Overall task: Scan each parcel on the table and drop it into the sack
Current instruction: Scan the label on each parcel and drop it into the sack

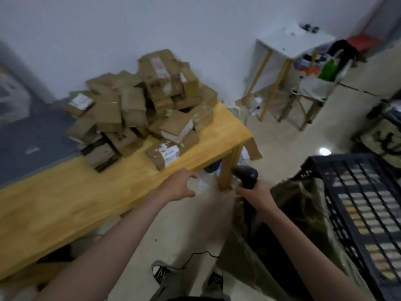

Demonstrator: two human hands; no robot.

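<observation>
White walls and a pale tiled floor are seen behind a yellow wooden table [65,198], on whose far end a heap of brown cardboard parcels [138,105] is piled, well beyond both hands. One parcel with a white label [163,155] lies apart from the heap at its near edge, just ahead of the left hand [180,185]. That hand is held over the table's edge with fingers spread and loosely curved; nothing is gripped by it. A black handheld scanner [246,177] is gripped by the right hand [255,193], its fingers wrapped round the handle. An olive-green sack [303,205] is hung open just below and to the right of the right hand, beside a black plastic crate [351,192]. Judged from this, a reach for the next parcel is in hand. The labelled parcel would need to be grasped by the left hand, its label turned toward the scanner, then carried rightward over the sack's mouth.
</observation>
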